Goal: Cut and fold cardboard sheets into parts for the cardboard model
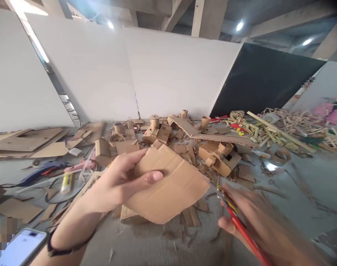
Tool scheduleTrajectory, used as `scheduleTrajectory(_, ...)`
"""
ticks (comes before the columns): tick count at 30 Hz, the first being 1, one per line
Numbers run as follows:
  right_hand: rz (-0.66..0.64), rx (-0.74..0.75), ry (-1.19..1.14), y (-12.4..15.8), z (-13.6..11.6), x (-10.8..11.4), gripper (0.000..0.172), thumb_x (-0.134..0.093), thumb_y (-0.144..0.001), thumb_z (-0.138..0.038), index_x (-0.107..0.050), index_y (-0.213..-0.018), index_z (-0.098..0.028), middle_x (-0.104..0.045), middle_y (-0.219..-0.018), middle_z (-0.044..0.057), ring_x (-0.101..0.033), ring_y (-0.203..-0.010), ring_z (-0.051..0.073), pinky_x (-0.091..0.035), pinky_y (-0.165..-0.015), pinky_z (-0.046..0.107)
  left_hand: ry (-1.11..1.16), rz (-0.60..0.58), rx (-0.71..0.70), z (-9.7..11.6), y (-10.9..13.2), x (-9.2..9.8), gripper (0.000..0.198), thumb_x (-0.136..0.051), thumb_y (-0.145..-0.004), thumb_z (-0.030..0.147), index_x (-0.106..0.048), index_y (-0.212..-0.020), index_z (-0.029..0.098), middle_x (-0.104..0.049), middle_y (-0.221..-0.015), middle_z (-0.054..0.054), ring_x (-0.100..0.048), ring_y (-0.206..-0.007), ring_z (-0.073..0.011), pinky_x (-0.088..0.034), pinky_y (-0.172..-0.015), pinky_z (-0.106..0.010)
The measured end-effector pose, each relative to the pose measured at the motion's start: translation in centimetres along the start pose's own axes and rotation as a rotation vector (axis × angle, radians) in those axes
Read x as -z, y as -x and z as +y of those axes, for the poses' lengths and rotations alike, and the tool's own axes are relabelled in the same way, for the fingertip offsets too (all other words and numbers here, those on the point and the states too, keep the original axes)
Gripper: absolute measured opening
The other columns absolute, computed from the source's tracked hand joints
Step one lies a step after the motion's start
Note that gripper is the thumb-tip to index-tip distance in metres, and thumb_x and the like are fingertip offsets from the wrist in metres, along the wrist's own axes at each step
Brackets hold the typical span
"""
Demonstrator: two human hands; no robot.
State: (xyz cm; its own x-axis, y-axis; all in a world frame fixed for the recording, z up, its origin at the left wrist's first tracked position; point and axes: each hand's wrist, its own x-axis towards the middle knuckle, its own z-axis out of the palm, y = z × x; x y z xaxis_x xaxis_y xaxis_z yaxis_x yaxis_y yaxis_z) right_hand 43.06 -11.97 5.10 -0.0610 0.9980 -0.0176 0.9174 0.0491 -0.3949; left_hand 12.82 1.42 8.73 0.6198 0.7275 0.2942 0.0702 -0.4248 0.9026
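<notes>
My left hand (121,184) grips a piece of brown cardboard (176,184), thumb on its upper face and the other fingers hidden behind it. The sheet is tilted, with creases across it and a rough lower edge. In my right hand (248,210) is a pair of shears (232,210) with red and yellow handles. Their metal blades are at the right corner of the cardboard; whether they touch it I cannot tell. Behind the held sheet stands a cardboard build (221,157) with a cut-out opening, among cardboard tubes and scraps.
On the left lie a dark blue glue gun (43,171), a pink glue gun (81,164), a glue stick (66,183) and stacked cardboard sheets (26,140). A phone (22,247) sits at lower left. Bamboo pieces (268,129) are heaped at right, before white panels (168,74).
</notes>
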Motion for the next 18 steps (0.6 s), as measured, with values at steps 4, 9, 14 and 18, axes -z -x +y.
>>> scheduleTrajectory(4,-0.013,0.007,0.037,-0.5,-1.2,0.4,0.018,-0.058,-0.092,-0.038,-0.047,-0.081,-0.028,-0.068,-0.072,0.001,-0.063,-0.061,0.022,-0.044,-0.059,0.033,0.001,-0.050,0.068,0.1,0.0,0.7,0.027,-0.071,-0.096,0.041,-0.071,-0.106,0.016,-0.071,-0.089,-0.004,-0.067,-0.073,-0.0151,-0.051,-0.053,-0.017)
scheduleTrajectory(9,0.083,0.106,0.021,-0.6,-1.0,-0.5,0.027,-0.056,-0.098,-0.044,-0.045,-0.078,-0.029,-0.063,-0.058,-0.003,-0.056,-0.049,0.019,-0.037,-0.052,0.030,-0.043,-0.053,0.067,0.6,-0.1,1.1,0.027,-0.068,-0.095,0.041,-0.070,-0.105,0.016,-0.069,-0.085,-0.003,-0.066,-0.069,-0.0147,-0.049,-0.050,-0.017)
scheduleTrajectory(14,0.243,0.229,0.097,-0.5,0.0,-1.6,0.036,-0.057,-0.098,-0.049,-0.042,-0.073,-0.029,-0.057,-0.050,-0.004,-0.054,-0.043,0.018,-0.035,-0.050,0.030,0.008,-0.070,0.084,0.9,-0.2,1.3,0.032,-0.071,-0.095,0.044,-0.069,-0.100,0.013,-0.067,-0.080,-0.004,-0.065,-0.065,-0.0155,-0.049,-0.048,-0.018)
scheduleTrajectory(18,0.245,0.271,0.120,-0.3,0.0,-1.7,0.038,-0.056,-0.100,-0.047,-0.040,-0.071,-0.029,-0.058,-0.051,-0.003,-0.056,-0.044,0.018,-0.038,-0.050,0.029,0.061,-0.083,0.082,1.0,-0.1,1.6,0.024,-0.072,-0.094,0.039,-0.068,-0.097,0.015,-0.066,-0.078,-0.001,-0.063,-0.064,-0.0131,-0.049,-0.049,-0.016)
